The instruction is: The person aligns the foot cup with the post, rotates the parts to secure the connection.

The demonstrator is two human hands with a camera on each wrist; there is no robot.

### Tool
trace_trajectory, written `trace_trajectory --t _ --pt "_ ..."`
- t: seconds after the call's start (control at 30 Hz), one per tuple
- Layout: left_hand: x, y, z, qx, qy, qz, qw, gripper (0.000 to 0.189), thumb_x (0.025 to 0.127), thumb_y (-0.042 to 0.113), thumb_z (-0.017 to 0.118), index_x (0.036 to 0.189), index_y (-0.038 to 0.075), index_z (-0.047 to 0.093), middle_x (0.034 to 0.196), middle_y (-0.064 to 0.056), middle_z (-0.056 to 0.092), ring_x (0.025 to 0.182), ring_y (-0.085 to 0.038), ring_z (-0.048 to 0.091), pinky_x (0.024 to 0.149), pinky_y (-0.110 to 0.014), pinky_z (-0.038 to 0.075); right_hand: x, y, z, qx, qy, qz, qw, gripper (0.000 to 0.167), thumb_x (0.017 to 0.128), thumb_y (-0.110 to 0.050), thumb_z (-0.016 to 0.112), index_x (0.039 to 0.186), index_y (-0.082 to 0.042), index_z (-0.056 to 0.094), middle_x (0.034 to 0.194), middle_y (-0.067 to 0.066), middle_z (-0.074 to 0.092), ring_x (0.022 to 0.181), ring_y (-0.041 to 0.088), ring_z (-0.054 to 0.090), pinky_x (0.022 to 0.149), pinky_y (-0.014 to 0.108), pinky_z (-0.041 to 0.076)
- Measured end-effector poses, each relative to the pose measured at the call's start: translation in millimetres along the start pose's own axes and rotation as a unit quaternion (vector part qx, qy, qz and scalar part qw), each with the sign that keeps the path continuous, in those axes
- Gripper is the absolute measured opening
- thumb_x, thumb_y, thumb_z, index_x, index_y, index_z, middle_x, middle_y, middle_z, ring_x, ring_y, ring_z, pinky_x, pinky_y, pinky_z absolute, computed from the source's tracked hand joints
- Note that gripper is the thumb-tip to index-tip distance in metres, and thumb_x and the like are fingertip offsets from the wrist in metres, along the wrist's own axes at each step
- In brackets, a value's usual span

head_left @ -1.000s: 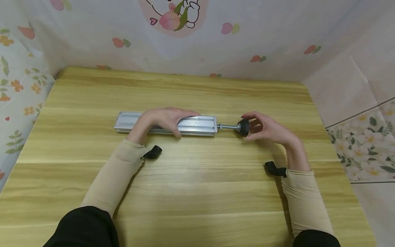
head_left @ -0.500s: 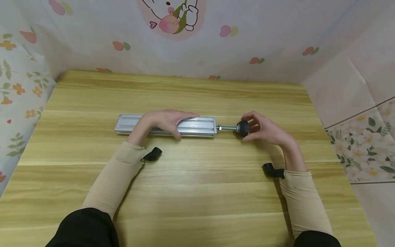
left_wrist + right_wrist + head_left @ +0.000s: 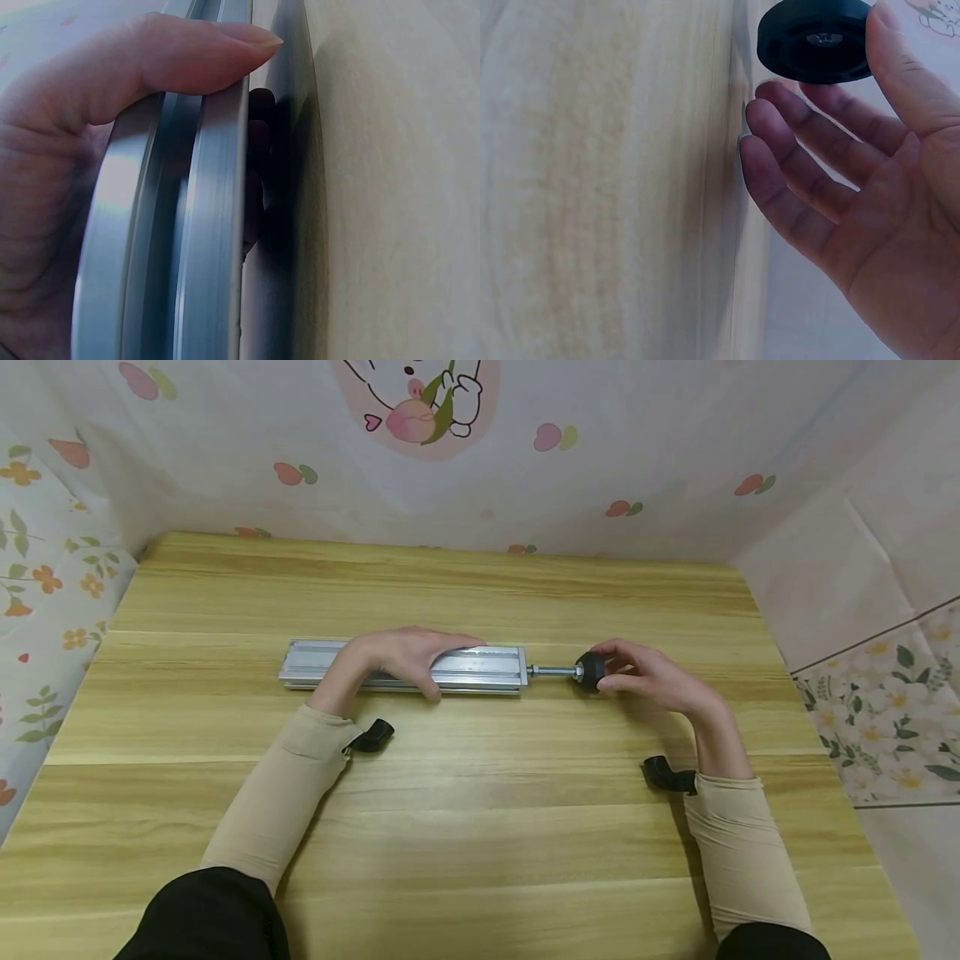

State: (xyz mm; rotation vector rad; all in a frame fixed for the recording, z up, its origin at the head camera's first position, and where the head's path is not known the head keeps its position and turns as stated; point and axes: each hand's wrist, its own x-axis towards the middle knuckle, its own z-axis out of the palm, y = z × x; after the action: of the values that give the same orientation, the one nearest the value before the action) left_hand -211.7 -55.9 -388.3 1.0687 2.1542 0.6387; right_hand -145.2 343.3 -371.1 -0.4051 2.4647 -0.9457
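My left hand (image 3: 397,656) grips a long silver aluminium profile (image 3: 480,672) across its width, thumb on the near side. In the left wrist view the thumb lies over the grooved edge of the profile (image 3: 217,187), and some fingertips show past its far side. From the profile's right end sticks a threaded rod (image 3: 553,671) with a nut near the end plate. It carries a round black levelling foot (image 3: 590,671). My right hand (image 3: 663,678) pinches that foot by its rim. The right wrist view has the thumb on the foot's edge (image 3: 774,45), the other fingers loosely bent below.
A wood-grain table (image 3: 480,827) lies under everything. Patterned cloth (image 3: 480,502) hangs behind its back edge, and floral covering (image 3: 892,727) borders the right side. A black camera mount (image 3: 371,736) juts from the left cuff, and another mount (image 3: 667,775) from the right.
My right hand's fingers have turned around the foot's rim, thumb now higher and the upper fingers lower. The left hand and the profile stay in place.
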Motion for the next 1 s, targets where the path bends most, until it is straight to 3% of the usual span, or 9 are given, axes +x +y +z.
trace_trajectory --t 0.2,0.33,0.47,0.7,1.0 --pt "0.6 -1.0 0.3 -0.004 0.001 0.004 1.0000 0.109 0.068 0.018 0.078 0.164 0.028 0.027 0.155 -0.001 0.050 0.120 -0.021 0.053 0.106 -0.044 0.043 0.6 0.0 0.2 0.002 -0.002 -0.006 1.0000 0.055 0.100 -0.023 0.067 0.149 -0.007 0.049 0.136 0.014 0.060 0.121 0.026 0.058 0.095 0.021 0.047" --pt "1.4 -1.8 0.5 -0.006 0.001 0.007 1.0000 0.109 0.068 0.018 0.078 0.164 0.027 0.027 0.157 -0.002 0.049 0.121 -0.021 0.052 0.107 -0.046 0.043 1.1 -1.2 1.0 0.028 -0.006 -0.012 0.9995 0.074 0.093 -0.019 0.076 0.156 -0.009 0.039 0.147 0.014 0.052 0.127 0.031 0.055 0.104 0.038 0.050" --pt "1.4 -1.1 0.4 -0.004 0.000 0.003 1.0000 0.109 0.068 0.018 0.078 0.164 0.028 0.026 0.157 -0.001 0.049 0.120 -0.021 0.052 0.106 -0.045 0.043 3.9 -3.5 4.5 0.043 -0.014 -0.017 0.9988 0.087 0.084 -0.014 0.084 0.156 -0.008 0.035 0.150 0.017 0.047 0.128 0.034 0.055 0.105 0.050 0.050" --pt "0.5 -1.3 1.1 -0.007 -0.002 0.001 1.0000 0.108 0.069 0.018 0.078 0.164 0.027 0.027 0.153 -0.002 0.051 0.116 -0.022 0.053 0.101 -0.042 0.044 8.6 -5.3 10.2 0.043 0.002 -0.006 0.9991 0.082 0.079 -0.011 0.088 0.146 -0.005 0.041 0.146 0.017 0.047 0.121 0.035 0.058 0.100 0.047 0.052" --pt "1.6 -2.2 1.3 -0.002 -0.001 0.002 1.0000 0.108 0.069 0.019 0.078 0.164 0.026 0.026 0.158 -0.001 0.048 0.121 -0.021 0.052 0.106 -0.044 0.043 7.5 -6.8 10.0 0.029 0.021 -0.005 0.9994 0.078 0.080 -0.013 0.087 0.144 -0.004 0.043 0.145 0.018 0.049 0.122 0.037 0.058 0.101 0.051 0.052"
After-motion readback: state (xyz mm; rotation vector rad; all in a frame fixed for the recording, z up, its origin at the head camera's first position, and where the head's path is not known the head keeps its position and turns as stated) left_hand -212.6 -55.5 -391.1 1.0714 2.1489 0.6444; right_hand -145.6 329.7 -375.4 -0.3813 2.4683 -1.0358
